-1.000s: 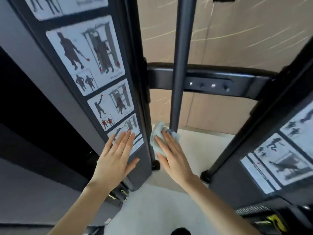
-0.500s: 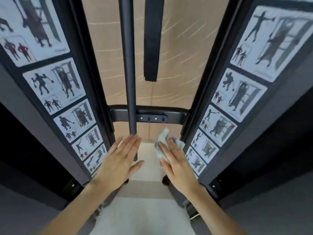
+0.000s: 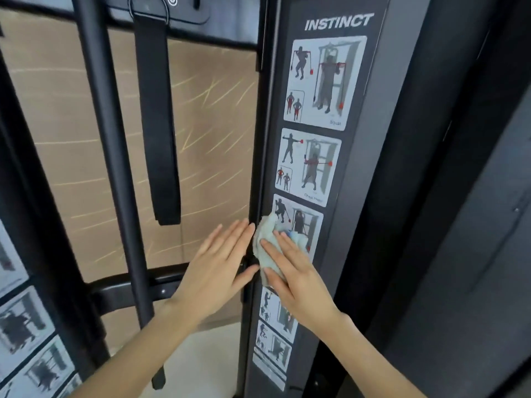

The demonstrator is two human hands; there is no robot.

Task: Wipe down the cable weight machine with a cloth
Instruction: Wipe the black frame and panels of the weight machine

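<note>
Both hands have shifted onto the right column [image 3: 333,196], where the right hand [image 3: 293,277] presses the cloth [image 3: 265,242] flat over its third exercise chart [image 3: 298,222] and the left hand [image 3: 218,268], open and empty, rests at the column's inner edge, so wiping likely now covers this side.

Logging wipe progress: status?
Right hand flat, pressing cloth on right column's exercise placards. Left hand open, beside it. Nothing in the way.

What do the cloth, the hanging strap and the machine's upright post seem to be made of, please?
Cloth: soft pale woven fabric, it crumples in folds. Hanging strap: matte black, flat; probably leather or webbing. Upright post: likely black-painted metal, smooth with a faint sheen.
</note>
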